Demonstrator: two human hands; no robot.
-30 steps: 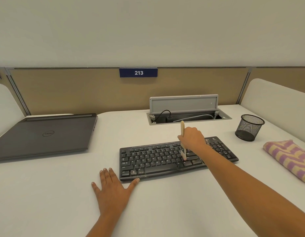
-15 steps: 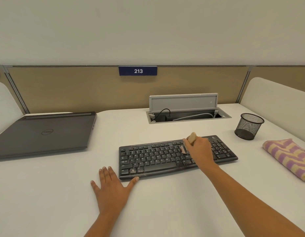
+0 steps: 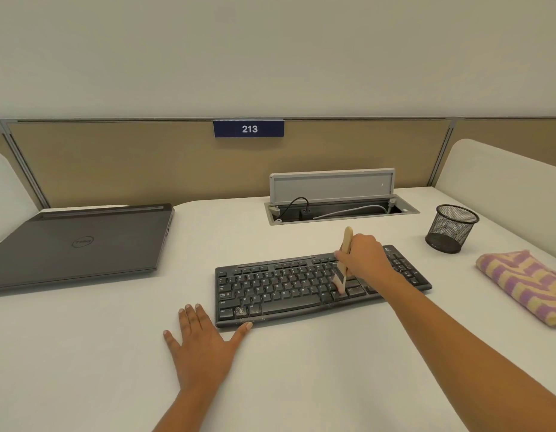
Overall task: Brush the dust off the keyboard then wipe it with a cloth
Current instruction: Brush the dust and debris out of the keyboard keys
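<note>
Over the keyboard (image 3: 301,285), right hand (image 3: 365,255) gripping upright brush (image 3: 343,260), left hand (image 3: 201,341) flat, fingers spread, on desk (image 3: 83,353)

Dusty black keyboard (image 3: 286,288) lies flat, brush (image 3: 346,244) bristles-down on its keys, striped cloth (image 3: 526,282) well apart rightward.

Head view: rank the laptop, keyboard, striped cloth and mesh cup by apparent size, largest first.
1. laptop, clearly the largest
2. keyboard
3. striped cloth, though the right frame edge cuts it off, so its full extent is unsure
4. mesh cup, the smallest
</note>
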